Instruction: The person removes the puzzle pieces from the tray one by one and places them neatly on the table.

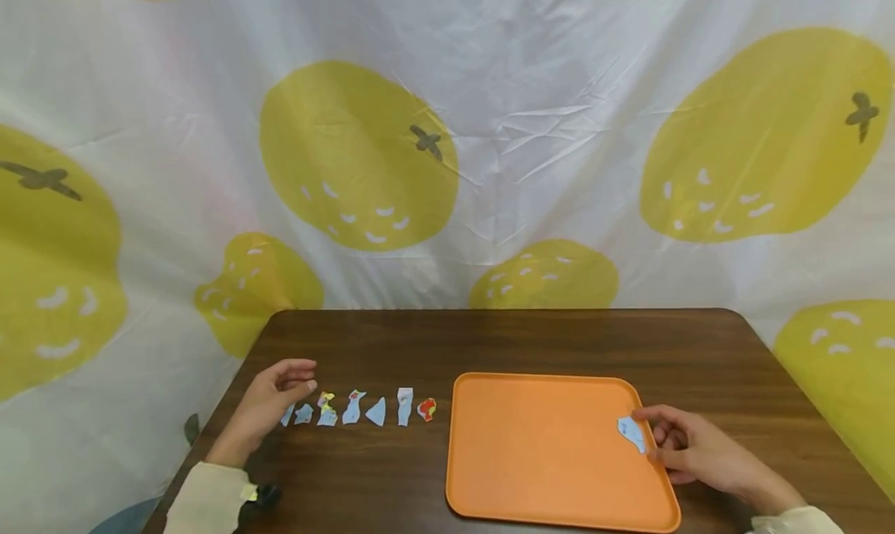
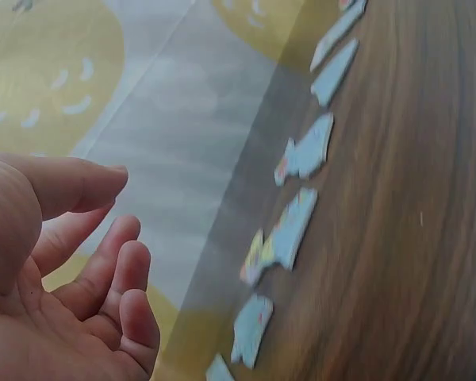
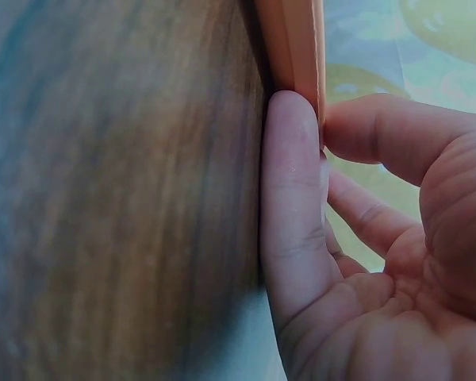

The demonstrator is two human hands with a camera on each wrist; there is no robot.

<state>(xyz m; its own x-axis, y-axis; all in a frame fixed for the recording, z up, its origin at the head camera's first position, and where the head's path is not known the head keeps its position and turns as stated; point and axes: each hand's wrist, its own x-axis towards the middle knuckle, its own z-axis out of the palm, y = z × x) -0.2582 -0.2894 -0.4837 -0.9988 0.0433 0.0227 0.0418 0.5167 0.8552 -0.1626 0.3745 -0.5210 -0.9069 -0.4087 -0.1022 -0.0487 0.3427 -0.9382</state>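
My right hand (image 1: 699, 448) is at the right side of the orange tray (image 1: 545, 479). Its index finger and thumb grip opposite ends of a flat, irregular light-blue piece (image 1: 632, 434) at the tray's inner edge. Close up in the right wrist view, one finger lies along the tray's side (image 3: 289, 40), the thumb at its rim. My left hand (image 1: 269, 402) hovers over the left end of a row of similar pieces, its fingers loosely bent around nothing. A yellow-marked piece (image 2: 282, 238) and a star-like one (image 1: 304, 414) lie near it; the hand partly covers the leftmost piece.
The row runs rightward over the dark wooden table (image 1: 377, 479), past a triangular piece (image 1: 376, 411) and a tall piece (image 1: 405, 406) to a red-patterned piece (image 1: 427, 410) just left of the tray. Behind the table hangs a curtain (image 1: 482, 169) with yellow fruit prints.
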